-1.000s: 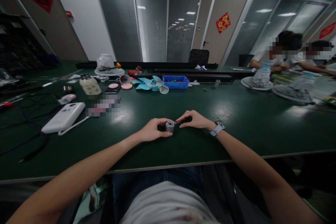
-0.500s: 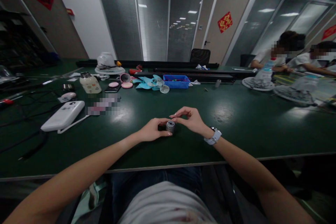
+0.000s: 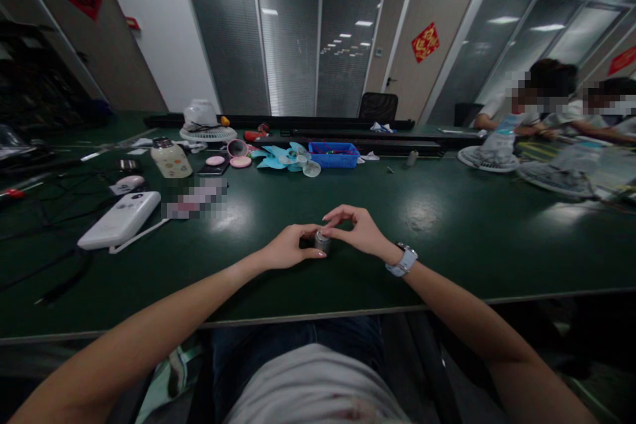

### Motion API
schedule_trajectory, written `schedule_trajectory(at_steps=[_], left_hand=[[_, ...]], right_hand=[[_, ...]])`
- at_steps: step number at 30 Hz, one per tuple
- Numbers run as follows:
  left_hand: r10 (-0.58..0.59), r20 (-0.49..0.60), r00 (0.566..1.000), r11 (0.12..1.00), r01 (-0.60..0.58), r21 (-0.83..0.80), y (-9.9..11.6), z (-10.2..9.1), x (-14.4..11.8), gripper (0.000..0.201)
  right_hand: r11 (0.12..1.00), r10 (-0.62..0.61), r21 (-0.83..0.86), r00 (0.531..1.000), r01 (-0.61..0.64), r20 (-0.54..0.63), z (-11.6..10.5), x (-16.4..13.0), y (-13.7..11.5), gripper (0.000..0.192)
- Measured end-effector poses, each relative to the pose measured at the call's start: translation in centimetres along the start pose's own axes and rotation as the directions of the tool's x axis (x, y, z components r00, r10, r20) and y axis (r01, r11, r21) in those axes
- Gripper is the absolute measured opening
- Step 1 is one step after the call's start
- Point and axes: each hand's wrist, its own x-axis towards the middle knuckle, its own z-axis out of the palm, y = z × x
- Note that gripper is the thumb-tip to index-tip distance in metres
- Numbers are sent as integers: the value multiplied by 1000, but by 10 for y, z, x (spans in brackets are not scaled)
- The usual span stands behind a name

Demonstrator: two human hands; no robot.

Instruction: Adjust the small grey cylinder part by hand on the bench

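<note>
A small grey metal cylinder [image 3: 322, 243] stands on the dark green table [image 3: 447, 238] right in front of me. My left hand [image 3: 288, 248] grips it from the left between thumb and fingers. My right hand [image 3: 358, 230], with a white watch on the wrist, reaches over it from the right; its thumb and forefinger are pinched on the cylinder's top. Whether something tiny sits between those fingertips cannot be made out.
A white power bank [image 3: 120, 220] with a cable lies at the left. Behind it are a bottle [image 3: 169, 159], pink pads, light blue fan blades [image 3: 285, 158] and a blue tray [image 3: 333, 154]. Two other people sit at the far right with fan grilles [image 3: 488, 158].
My right hand rose off the table, moved left and came down onto the top of the cylinder. My left hand has kept its grip in place.
</note>
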Motion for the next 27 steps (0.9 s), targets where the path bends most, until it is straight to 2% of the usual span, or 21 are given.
schedule_trajectory(at_steps=[4,8,11,15,19,21,27], left_hand=[[-2,0,1000,1000,2,4,2,0,0,39],[5,3,1000,1000,-5,5,2,0,-1,34],[9,2,1000,1000,-9,4,0,0,-1,36],[2,-5,1000,1000,-2,8,-2,0,0,44],[0,-10,1000,1000,0,9,-2,0,0,45],[5,-7,1000,1000,-5,8,-1,0,0,45],[11,-1,1000,1000,-11,12,-1,-1,0,46]], right_hand=[[1000,21,4,999,-21,-44,-2,0,3,34],[1000,-3,30,1000,2,18,-2,-2,0,41],[999,-33,8,999,33,39,1,-3,-2,37],[998,-49,39,999,49,-18,2,-1,1,35],[998,-17,65,998,21,-68,-10,3,12,40],[999,12,47,999,-11,-34,-22,3,19,40],[994,109,-37,979,-105,172,-51,1,42,31]])
